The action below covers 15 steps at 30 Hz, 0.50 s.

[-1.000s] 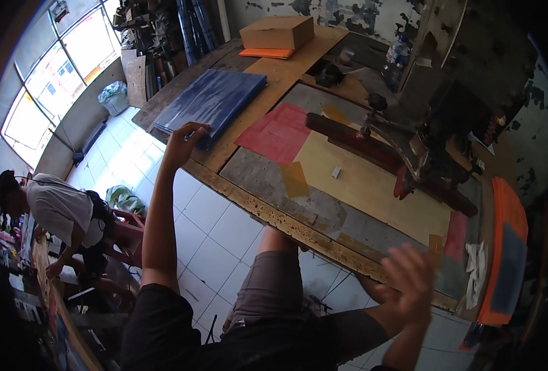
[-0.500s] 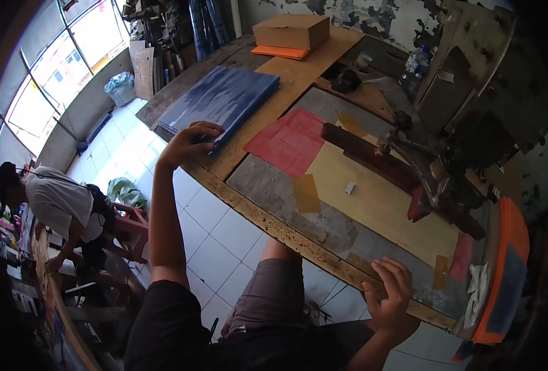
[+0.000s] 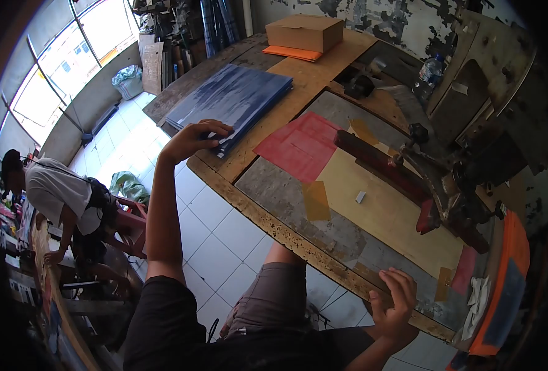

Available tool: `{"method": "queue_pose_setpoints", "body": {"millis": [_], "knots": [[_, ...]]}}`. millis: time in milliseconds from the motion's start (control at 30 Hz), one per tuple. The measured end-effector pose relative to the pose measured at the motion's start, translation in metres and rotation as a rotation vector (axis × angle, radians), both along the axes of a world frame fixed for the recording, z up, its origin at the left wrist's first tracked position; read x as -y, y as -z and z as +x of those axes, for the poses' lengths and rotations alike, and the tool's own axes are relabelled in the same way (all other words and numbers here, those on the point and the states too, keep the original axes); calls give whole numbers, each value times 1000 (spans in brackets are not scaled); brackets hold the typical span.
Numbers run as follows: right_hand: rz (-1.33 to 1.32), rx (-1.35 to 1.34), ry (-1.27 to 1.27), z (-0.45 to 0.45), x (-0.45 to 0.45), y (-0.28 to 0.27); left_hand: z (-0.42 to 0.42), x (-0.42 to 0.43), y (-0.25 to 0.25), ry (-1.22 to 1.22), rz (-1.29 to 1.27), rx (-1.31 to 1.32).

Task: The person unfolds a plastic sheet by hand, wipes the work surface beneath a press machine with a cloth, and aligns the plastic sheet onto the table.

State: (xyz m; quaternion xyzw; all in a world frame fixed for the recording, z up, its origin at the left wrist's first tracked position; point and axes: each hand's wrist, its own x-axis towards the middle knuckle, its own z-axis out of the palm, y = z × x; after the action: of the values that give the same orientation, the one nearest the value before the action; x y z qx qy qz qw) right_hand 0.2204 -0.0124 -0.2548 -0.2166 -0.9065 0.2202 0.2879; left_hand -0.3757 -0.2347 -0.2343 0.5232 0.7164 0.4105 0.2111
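Note:
On the left part of the table lies a stack of glossy blue plastic sheets (image 3: 237, 89). My left hand (image 3: 198, 139) is at the stack's near corner, its bent fingers and thumb closed over the edge; how many sheets are between them is hidden. My right hand (image 3: 396, 306) hovers at the table's near edge, empty, fingers loosely curved and thumb apart. Beyond it a pale yellow board (image 3: 388, 213) lies on the grey work surface, with a small white piece (image 3: 360, 197) on top. A red sheet (image 3: 300, 145) adjoins the board's left end.
A dark metal press arm (image 3: 385, 176) spans the board. At the back sit a cardboard box (image 3: 305, 34) and orange sheets (image 3: 292, 53). A plastic bottle (image 3: 431, 71) stands behind the press. Orange-and-blue material (image 3: 509, 284) hangs at the right. Another person (image 3: 60, 191) bends over a bench at left.
The view has shifted slightly, so the table appears a little further right and lower. My left hand stays at the blue stack's corner. My right hand stays near the table edge, fingers still curved.

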Motion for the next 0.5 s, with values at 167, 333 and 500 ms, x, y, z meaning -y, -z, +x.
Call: {"method": "queue_pose_setpoints", "body": {"millis": [167,333,500], "knots": [[1,-1,-2,1,-1,1,-1,0,3,2,27,-37],[7,-4,6,0,1,1,-3,-2,2,22,32,-62],[-5,-6,14,0,2,1,-2,-1,3,-7,35,1]]}}
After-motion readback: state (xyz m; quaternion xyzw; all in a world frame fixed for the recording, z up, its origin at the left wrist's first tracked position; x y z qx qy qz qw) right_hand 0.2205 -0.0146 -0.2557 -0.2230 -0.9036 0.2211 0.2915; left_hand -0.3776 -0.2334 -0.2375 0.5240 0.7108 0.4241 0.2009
